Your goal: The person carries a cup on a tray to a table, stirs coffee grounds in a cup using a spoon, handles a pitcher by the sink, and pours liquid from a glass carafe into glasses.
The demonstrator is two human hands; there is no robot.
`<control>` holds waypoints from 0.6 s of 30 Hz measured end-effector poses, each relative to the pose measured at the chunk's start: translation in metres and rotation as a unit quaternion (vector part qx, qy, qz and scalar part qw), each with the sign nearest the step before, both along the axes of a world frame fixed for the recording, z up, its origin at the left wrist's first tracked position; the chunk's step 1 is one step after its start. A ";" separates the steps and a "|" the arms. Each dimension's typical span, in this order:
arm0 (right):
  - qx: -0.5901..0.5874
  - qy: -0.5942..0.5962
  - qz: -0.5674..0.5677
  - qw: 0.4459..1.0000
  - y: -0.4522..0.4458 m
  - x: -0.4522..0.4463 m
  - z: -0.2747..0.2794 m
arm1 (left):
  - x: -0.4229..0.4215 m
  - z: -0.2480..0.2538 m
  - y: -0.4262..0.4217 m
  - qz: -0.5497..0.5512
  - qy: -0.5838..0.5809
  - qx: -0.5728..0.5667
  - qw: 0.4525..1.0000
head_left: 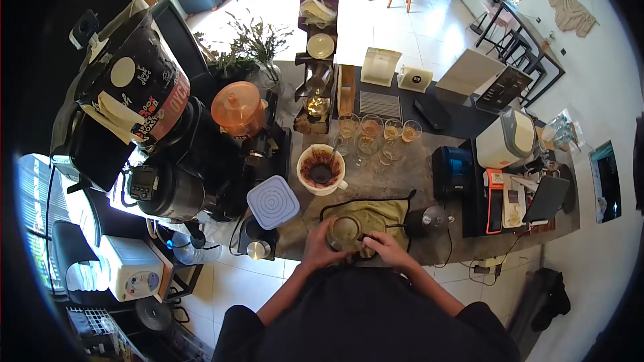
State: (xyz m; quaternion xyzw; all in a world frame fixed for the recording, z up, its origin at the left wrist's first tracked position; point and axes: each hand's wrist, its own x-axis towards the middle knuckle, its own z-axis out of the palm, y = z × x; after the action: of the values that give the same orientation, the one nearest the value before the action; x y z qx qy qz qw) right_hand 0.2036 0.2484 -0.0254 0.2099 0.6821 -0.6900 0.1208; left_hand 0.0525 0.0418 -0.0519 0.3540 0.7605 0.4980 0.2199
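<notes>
A glass coffee server [345,229] is between my hands, over a green cloth [382,214] at the counter's front edge. Wrapped round the left side of the glass is my left hand [320,247]. My right hand [388,249] grips the server's dark handle, its fingers closed. Whether the server rests on the cloth or is held above it, I cannot tell. Behind it stands a white coffee dripper [323,169] with a stained filter and dark wet grounds inside.
Several small glasses [371,135] stand behind the dripper. A lidded square container [273,202] and grinders [168,188] are on the left. To the right are a gooseneck kettle [435,220], a dark blue box [448,171] and a tablet [547,198].
</notes>
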 end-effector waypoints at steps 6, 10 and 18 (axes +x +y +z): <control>0.344 0.049 0.088 0.933 -0.007 -0.021 0.057 | -0.010 -0.034 0.000 0.028 0.131 -0.025 0.991; 0.339 0.110 -0.028 0.934 -0.016 -0.068 0.076 | -0.006 -0.045 0.006 0.059 0.210 -0.008 0.976; -0.068 0.074 -0.129 0.987 0.002 -0.143 0.047 | -0.008 -0.048 0.009 0.053 0.237 -0.027 0.970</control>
State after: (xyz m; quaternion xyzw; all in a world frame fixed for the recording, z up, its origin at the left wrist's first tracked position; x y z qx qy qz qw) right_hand 0.0602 0.2503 0.0218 0.2354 0.6076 -0.7585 -0.0058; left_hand 0.0445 0.0508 -0.1003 0.4152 0.8215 0.3904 0.0165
